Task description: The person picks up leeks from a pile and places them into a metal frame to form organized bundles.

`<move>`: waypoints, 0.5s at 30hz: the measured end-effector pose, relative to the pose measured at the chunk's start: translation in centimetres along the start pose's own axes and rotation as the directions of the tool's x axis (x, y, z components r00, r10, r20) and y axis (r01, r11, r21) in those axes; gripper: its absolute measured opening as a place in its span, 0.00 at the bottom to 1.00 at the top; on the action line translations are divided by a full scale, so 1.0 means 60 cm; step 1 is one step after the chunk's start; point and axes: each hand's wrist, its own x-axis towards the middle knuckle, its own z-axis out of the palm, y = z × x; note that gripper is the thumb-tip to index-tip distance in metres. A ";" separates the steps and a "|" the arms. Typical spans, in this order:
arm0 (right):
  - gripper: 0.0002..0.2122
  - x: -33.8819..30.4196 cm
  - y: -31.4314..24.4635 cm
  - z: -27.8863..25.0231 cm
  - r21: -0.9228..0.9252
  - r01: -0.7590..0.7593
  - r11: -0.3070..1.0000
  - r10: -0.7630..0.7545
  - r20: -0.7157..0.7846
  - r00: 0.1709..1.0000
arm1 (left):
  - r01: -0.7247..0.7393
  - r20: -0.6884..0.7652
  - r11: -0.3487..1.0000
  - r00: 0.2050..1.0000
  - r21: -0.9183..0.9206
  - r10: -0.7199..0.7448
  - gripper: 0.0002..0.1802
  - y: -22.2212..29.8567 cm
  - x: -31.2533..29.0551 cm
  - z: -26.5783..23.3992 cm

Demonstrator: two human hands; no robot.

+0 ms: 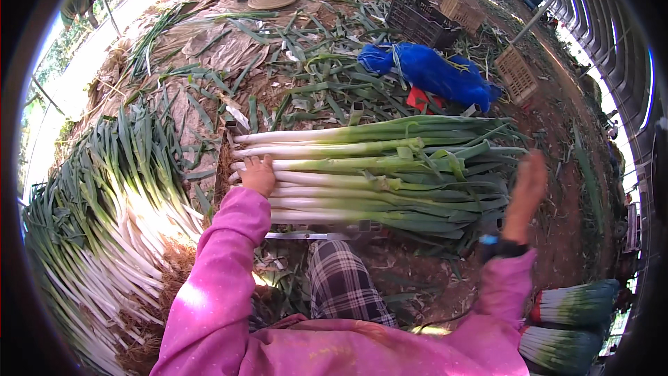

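Observation:
A row of long green onions (334, 165) lies crosswise before me, white stems and roots to the left, leaves to the right. My left hand (259, 175) rests on the white stems near the root end, its fingers spread rather than wrapped round any stem. Beyond the leaf tips, on the right, my right hand (532, 177) is raised with fingers stretched out. It is somewhat blurred and nothing shows in it. A narrow metal edge (299, 235) is partly visible under the near side of the row.
To my left lies a large heap of green onions (111, 237) with roots. Tied bundles (574, 303) sit at the lower right. Ahead are a blue net bundle (438, 73), a black crate (421, 21), a tan crate (516, 73), a pole base (271, 0) and scattered leaves (327, 83).

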 end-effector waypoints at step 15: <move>0.21 -0.207 -0.072 0.413 0.133 0.577 0.806 -0.424 0.810 0.406 | -0.053 -0.146 0.999 0.988 0.009 0.054 0.10 -0.039 0.037 0.035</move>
